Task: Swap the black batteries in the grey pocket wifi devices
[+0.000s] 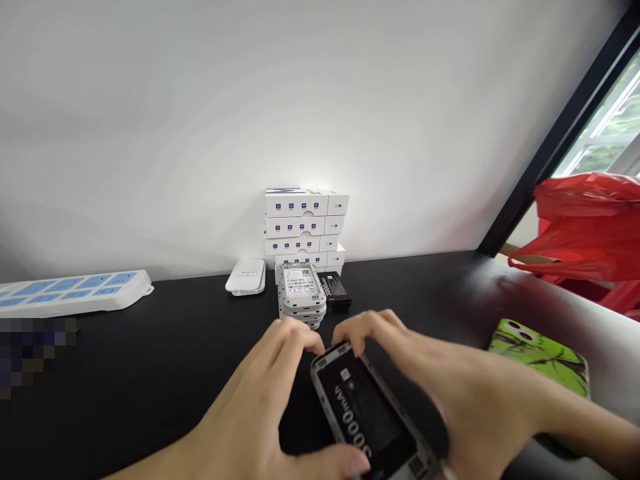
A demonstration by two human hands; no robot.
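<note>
A small open-backed electronic device (324,398) with a light grey rim is tilted between my two hands at the front of the table. A black battery (367,417) marked 3000mAh lies inside its frame. My left hand (263,393) grips it with the fingers at the far end and the thumb on the near part of the battery. My right hand (440,380) is closed around the right side, its fingertips at the far end; its thumb is mostly hidden. Just beyond stand a stack of similar open-backed devices (301,287) and a pile of black batteries (337,291).
Several white boxes (303,207) are stacked against the wall. White back covers (246,276) lie to their left, near a white and blue power strip (75,293). A green-cased phone (543,357) and a red plastic bag (590,223) are at the right of the black table (190,353).
</note>
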